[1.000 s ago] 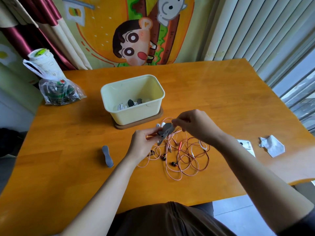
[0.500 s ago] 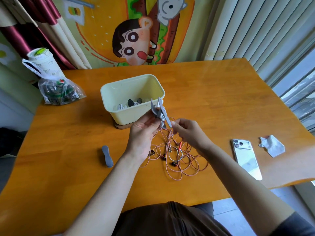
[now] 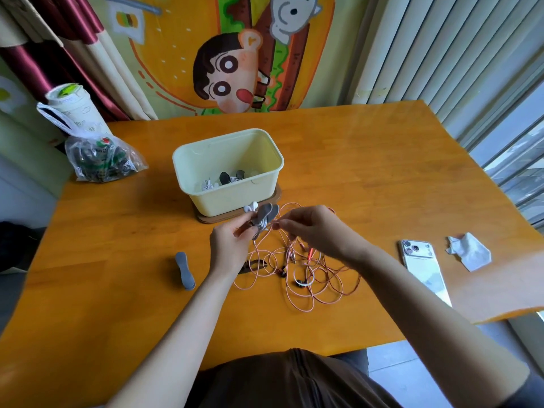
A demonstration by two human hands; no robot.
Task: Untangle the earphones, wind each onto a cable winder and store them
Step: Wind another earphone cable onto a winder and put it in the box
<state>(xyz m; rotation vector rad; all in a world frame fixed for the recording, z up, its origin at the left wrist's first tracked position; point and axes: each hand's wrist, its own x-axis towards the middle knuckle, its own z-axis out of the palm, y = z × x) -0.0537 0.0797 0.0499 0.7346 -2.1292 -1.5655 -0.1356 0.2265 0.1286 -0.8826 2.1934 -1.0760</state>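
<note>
The left hand (image 3: 231, 245) grips a grey, bone-shaped cable winder (image 3: 266, 214) wound with white earphones (image 3: 251, 207), whose buds stick out at its top, just in front of a pale yellow plastic storage box (image 3: 229, 198). The right hand (image 3: 312, 231) pinches a strand rising from the tangle of thin pink earphone cables (image 3: 318, 278), which lies on the orange wooden tabletop (image 3: 368, 178) under both hands. The pinched strand is held just beside the winder. A second grey cable winder (image 3: 185, 270) lies flat to the left of the left wrist. Inside the box lie more wound earphones. A white smartphone (image 3: 424, 269) and a crumpled white tissue (image 3: 469, 253) rest to the right.
</note>
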